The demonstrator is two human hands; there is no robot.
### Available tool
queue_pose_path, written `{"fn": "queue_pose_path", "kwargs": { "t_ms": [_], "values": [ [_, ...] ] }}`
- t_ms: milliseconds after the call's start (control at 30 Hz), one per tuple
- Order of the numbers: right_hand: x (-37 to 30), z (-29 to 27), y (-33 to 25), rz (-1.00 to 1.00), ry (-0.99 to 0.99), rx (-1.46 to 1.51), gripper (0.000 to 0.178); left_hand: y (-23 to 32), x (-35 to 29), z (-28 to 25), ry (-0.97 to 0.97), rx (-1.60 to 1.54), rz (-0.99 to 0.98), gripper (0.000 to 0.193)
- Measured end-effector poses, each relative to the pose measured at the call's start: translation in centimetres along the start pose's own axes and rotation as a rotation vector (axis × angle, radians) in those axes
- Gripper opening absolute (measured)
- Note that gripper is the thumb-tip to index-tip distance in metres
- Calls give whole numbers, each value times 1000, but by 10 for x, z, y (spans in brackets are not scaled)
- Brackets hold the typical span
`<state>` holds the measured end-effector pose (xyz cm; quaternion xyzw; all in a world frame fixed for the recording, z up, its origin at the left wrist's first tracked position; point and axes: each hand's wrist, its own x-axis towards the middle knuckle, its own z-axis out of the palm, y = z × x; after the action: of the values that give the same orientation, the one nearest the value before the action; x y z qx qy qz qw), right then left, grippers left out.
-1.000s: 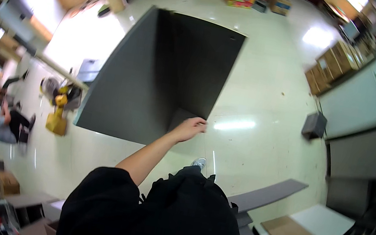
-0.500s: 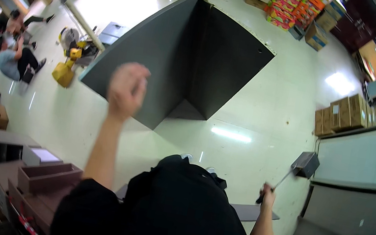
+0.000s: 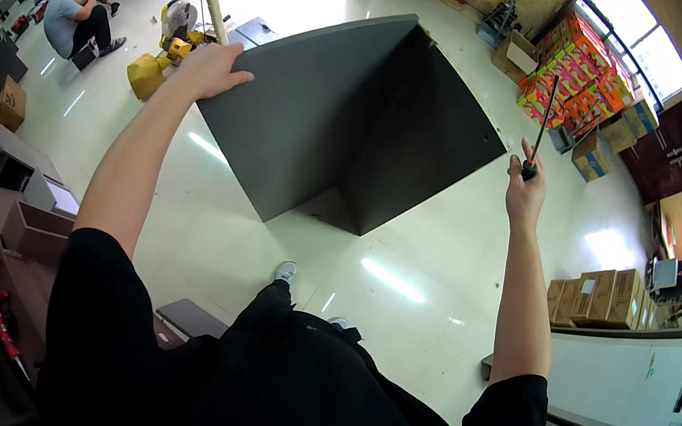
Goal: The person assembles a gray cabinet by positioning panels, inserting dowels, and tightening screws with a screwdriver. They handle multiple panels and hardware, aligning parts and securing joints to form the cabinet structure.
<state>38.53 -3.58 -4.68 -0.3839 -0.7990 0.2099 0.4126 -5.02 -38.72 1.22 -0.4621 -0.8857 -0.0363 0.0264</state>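
Observation:
Ahead of me on the floor stands a large dark grey cabinet piece [image 3: 305, 106], its panels meeting in an inner corner. My left hand [image 3: 213, 74] grips the left edge of its left panel, the thumb lying over the inner face. At the right, my raised right hand [image 3: 528, 189] is closed round the dark handle of a long screwdriver [image 3: 547, 112], whose shaft points up. This hand is just beyond the right panel's outer edge and seems apart from it. A small hole [image 3: 486, 136] shows near that edge.
A yellow power saw [image 3: 174, 29] stands behind the cabinet piece at left, near two seated people [image 3: 79, 16]. Brown drawer parts [image 3: 32, 232] lie near left; a grey board [image 3: 193, 317] is by my feet. Cardboard cartons [image 3: 609, 297] sit on a white cabinet at right.
My left hand has moved from in front of the left panel to its edge and taken hold. My right hand has risen from low right with the screwdriver, and the view has shifted.

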Motion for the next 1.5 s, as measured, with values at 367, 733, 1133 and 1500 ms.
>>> {"fn": "queue_pose_path", "kwargs": {
  "t_ms": [367,733,1133,1500],
  "values": [
    [8,24,-4,233,-96,-103,40,10,-1,5,102,-86,26,42],
    [-15,28,-13,429,-19,38,43,2,-3,8,137,-112,72,33],
    [-126,-4,-45,306,163,61,19,-28,27,7,156,-115,271,40],
    [-272,-60,-136,347,-21,-100,35,-54,59,-9,54,-138,286,30]
  ]
}}
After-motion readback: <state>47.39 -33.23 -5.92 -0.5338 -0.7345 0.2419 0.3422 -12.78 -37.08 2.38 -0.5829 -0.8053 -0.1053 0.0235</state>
